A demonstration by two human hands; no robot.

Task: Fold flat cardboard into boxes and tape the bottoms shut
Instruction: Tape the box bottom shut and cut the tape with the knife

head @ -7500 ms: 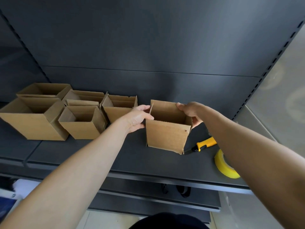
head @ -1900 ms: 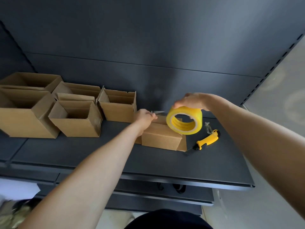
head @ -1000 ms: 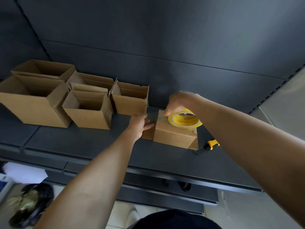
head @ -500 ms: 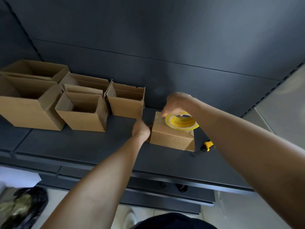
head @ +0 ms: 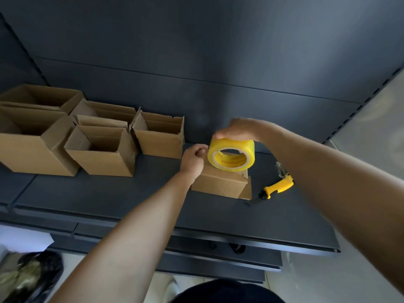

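Tape roll (head: 232,145) is what has changed. Half a second ago it lay flat on the upturned box (head: 218,183). Now your right hand (head: 237,131) holds it tipped up on edge, its hole facing you and its lower rim just over the box's top face. The fingers of that hand are curled over the top of the roll and grip it from above.

Your left hand (head: 192,160) has moved too, from the box's left side up to the left rim of the roll. Its fingers are curled, with the tips together against the yellow band. Whether they pinch the free end of the tape I cannot tell, because the strip itself does not show.

The box sits right of the picture's centre, bottom up on the shelf (head: 109,197), with a flap corner sticking out at its lower right. The yellow knife (head: 277,188) lies just to the right of it, untouched.

This looks like the start of a pull, with the roll raised so tape can run off along the seam. The bottom is probably not sealed yet. The finished boxes (head: 100,149) stand open-topped in the left of the frame, well apart from this one.
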